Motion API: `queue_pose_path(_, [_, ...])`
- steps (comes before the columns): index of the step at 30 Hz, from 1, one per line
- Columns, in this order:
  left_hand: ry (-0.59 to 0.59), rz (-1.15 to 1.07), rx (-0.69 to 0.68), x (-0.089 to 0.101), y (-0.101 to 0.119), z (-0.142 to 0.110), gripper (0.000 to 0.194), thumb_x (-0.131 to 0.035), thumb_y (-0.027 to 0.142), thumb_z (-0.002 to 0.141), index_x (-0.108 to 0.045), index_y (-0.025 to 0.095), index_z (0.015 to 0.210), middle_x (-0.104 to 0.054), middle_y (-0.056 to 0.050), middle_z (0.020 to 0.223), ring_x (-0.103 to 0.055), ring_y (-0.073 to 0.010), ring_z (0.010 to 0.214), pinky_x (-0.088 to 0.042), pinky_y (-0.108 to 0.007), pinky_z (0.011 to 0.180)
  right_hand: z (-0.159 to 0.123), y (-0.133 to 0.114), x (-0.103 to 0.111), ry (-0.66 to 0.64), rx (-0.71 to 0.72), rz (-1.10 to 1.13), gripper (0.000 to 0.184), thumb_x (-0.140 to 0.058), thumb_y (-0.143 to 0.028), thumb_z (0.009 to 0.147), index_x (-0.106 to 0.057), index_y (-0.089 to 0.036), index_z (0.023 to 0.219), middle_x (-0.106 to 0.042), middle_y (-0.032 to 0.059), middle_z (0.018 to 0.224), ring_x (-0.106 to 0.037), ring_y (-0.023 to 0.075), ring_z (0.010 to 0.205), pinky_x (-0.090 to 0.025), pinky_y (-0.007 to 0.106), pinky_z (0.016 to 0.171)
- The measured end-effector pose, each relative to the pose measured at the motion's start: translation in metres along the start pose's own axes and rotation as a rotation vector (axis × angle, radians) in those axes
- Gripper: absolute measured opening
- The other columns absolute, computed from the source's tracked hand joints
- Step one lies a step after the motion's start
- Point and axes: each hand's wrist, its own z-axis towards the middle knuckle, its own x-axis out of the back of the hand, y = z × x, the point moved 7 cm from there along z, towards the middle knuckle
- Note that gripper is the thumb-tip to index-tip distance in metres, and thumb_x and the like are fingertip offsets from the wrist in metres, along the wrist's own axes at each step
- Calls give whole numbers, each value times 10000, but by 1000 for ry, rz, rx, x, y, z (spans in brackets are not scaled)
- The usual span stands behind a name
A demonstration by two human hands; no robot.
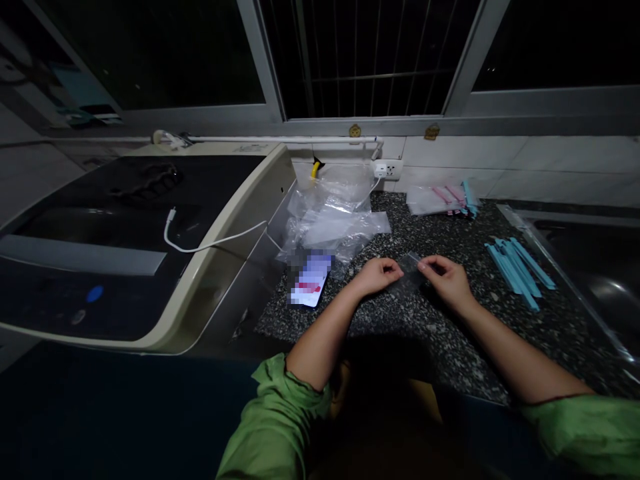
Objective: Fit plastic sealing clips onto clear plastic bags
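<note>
Both my hands pinch a small clear plastic bag above the speckled dark countertop. At its left side is my left hand, thumb and forefinger pressed together. My right hand grips the upper right edge of the bag in the same way. Whether anything is inside the bag, I cannot tell. Right of my right hand lie several light blue flat strips, loosely piled. A lit phone rests on the counter left of my left hand.
Crumpled clear plastic bags lie behind the phone. Near the wall is a clear bag with pink and blue strips. A washing machine stands left, a white cable across it. A sink borders the right side; a socket is behind.
</note>
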Motion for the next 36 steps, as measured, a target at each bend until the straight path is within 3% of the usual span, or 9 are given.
queue_pose_path(13, [42,36,-4,0,-1,0,149,-593,252,708,-595,133,618,-533,35,573,-453,-92,577,-349,-222,587,-1,8,-7,-51,-21,-27,253,-623,-442,661,-650,-192,678,-666,28,683,-575,166,625,-467,298,622])
queue_pose_path(23, [309,-181,-3,28,-1,0,118,-608,245,694,-613,147,628,-588,23,624,-498,-107,638,-379,-232,667,1,10,-12,-82,-65,63,306,-658,-474,614,-651,-187,719,-650,26,675,-568,156,622,-472,297,614])
queue_pose_path(31, [338,-235,25,27,-4,0,145,-635,281,675,-614,151,614,-592,23,613,-507,-113,650,-389,-236,673,-2,8,-21,-140,-35,44,290,-628,-477,640,-642,-188,655,-663,28,672,-583,167,634,-475,314,643])
queue_pose_path(34, [375,-256,41,31,-6,-1,156,-637,292,671,-607,152,610,-598,18,624,-516,-117,663,-395,-240,688,9,11,-9,-156,-51,-40,238,-615,-422,664,-654,-190,701,-668,33,704,-583,170,647,-468,313,646])
queue_pose_path(36, [401,-268,50,34,-6,-1,145,-629,277,673,-604,151,607,-597,18,622,-518,-116,663,-397,-240,691,22,14,19,-71,-72,-200,168,-613,-346,671,-652,-187,709,-665,42,722,-577,175,665,-452,318,668])
